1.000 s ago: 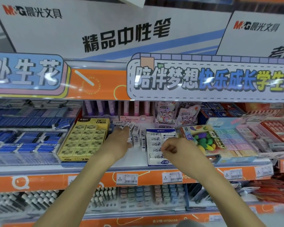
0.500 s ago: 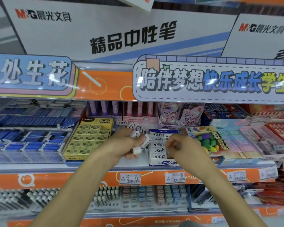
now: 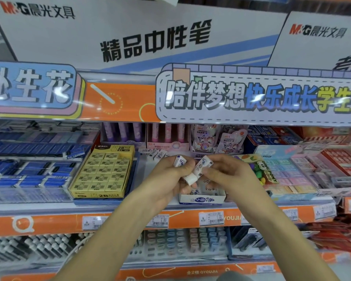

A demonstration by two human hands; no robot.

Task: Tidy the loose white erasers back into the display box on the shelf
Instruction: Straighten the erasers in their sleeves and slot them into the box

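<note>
My left hand clutched several small white paper-sleeved erasers above the white cardboard display box; my right hand pinched one; light, rubbery, best gripped on the sleeves.

Erasers wear printed paper sleeves; one bare end looks matt white; the display box is printed card; the shelf banner is glossy
</note>
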